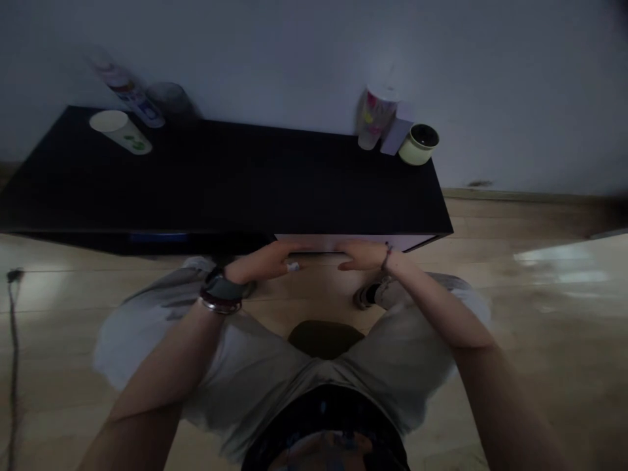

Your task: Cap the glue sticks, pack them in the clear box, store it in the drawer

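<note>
Under the right part of a black cabinet [255,176] a pale drawer front [412,241] shows. My left hand [265,260] lies against the left side of this pale front, fingers stretched out and holding nothing. On that wrist are a dark watch and bracelets, and something small and white wraps one finger or the thumb. Against the same front, further right, rests my right hand [364,254], its fingers also extended, with a thin bracelet at the wrist. Both sets of fingertips look blurred in the dim light.
On the cabinet's left end stand a paper cup [120,131], a spray can [132,95] and a dark cup [174,104]. At the right end are a patterned tumbler [375,118], a small box [397,129] and a pale green jar [417,147]. A cable [14,347] lies on the floor.
</note>
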